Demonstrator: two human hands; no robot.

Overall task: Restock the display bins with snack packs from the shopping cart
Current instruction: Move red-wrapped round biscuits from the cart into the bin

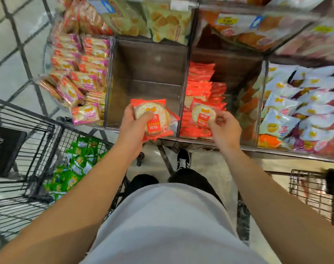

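While both hands reach toward the display bins, the left hand (132,123) grips a red snack pack (154,119), thumb curled over its clear front and fingers hidden behind it, holding it above the front edge of the empty middle bin (149,73). That pack is a glossy plastic wrapper, roughly square, with a pale round cracker showing through its window; its printed label reads upright toward the person and its flat face tilts up toward the camera. The right hand (224,128) pinches a second red pack (201,115) of the same kind between thumb and curled fingers, at the front of the neighbouring bin (227,69), which is partly filled with stacked red packs. Clear, shiny panels divide the bins, and dark wooden backs show behind them. To the left sits a bin of pink-edged packs (80,77); to the right one of pale blue and white packs (299,103). Lower left stands a black wire shopping cart (38,141) holding crinkled green packs (74,168). Underfoot lies pale tiled floor (9,54) with dark diagonal lines, and a second wire cart (311,187) shows at lower right.
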